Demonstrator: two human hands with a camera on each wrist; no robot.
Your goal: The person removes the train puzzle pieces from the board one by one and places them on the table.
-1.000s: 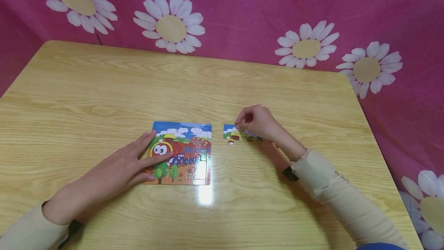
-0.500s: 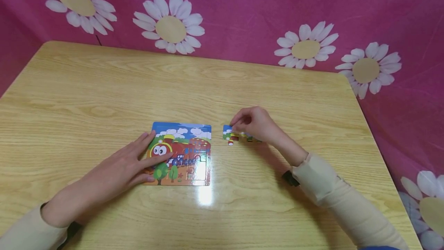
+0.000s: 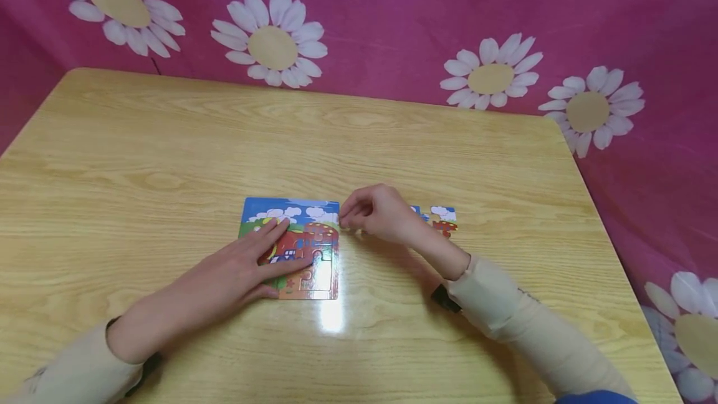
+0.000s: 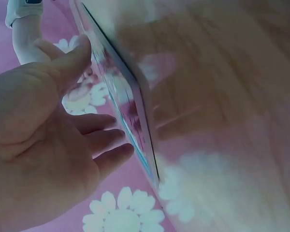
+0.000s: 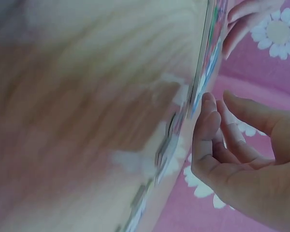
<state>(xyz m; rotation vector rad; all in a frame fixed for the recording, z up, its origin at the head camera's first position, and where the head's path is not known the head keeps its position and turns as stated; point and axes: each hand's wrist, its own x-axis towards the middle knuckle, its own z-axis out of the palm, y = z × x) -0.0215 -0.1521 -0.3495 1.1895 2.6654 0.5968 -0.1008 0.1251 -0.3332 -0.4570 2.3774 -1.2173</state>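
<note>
A jigsaw puzzle board point(image 3: 321, 235) with a red cartoon train on it lies on the table. Across it rests my left hand point(image 3: 241, 267), fingers straight and spread over the train's face. My right hand point(image 3: 378, 212) is at the board's right edge, its fingers loosely bent and fingertips close to the rim. In the right wrist view, thumb and fingers point(image 5: 211, 121) stand a little apart with no piece visible between them. Loose puzzle pieces point(image 3: 444, 220) lie just right of that hand, which hides some of them. The left wrist view shows the board point(image 4: 130, 104) edge-on beside the fingers.
The wooden table point(image 3: 224, 142) has a glossy light reflection in front of the board. Behind and to the right hangs a pink cloth point(image 3: 381, 17) with large white daisies. Both forearms come in from the near side.
My right hand has moved left from the loose pieces to the board's right edge, uncovering pieces on the right. My left hand has slid right, further over the board.
</note>
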